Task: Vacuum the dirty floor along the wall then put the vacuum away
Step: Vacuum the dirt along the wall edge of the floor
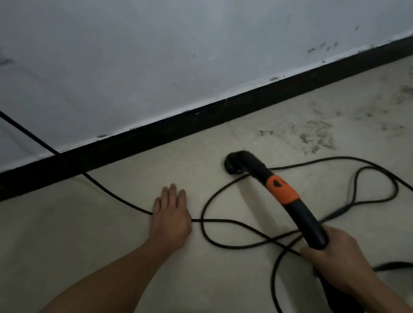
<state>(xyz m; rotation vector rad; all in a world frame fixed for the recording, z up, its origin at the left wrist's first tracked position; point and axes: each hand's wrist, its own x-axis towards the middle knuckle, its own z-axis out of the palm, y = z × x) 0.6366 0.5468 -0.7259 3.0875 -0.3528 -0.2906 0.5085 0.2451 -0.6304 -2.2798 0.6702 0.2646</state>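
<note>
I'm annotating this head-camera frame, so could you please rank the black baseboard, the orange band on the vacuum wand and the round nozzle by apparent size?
1. Black baseboard, spanning the whole frame.
2. and 3. Orange band and round nozzle look about alike; the band sits nearer the camera, so I won't rank them.

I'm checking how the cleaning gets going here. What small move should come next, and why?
Probably sweep the nozzle rightward along the baseboard into the dirt patch. The right hand grips the vacuum wand, the nozzle sits on clean floor, and the left hand rests on the cord, keeping it back.
</note>
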